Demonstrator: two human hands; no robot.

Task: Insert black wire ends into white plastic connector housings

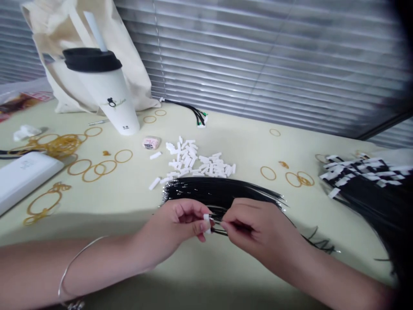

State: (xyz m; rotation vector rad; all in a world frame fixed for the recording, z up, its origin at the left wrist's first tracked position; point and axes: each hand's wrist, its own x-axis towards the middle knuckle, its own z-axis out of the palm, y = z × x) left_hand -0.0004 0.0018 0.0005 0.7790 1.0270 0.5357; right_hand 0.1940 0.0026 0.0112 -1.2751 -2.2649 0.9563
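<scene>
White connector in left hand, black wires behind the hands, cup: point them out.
White connector (207, 221), head view: middle of its body.
Black wires (208, 190), head view: middle of the bundle.
Cup (108, 89), head view: white side wall.

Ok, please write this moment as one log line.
left hand: pinching small white plastic connector; right hand: holding thin black wires; nearby: white connector pile, black wire bundle

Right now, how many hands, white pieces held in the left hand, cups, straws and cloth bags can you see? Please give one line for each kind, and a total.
Left hand and right hand: 2
White piece held in the left hand: 1
Cup: 1
Straw: 1
Cloth bag: 1
Total: 6
</scene>
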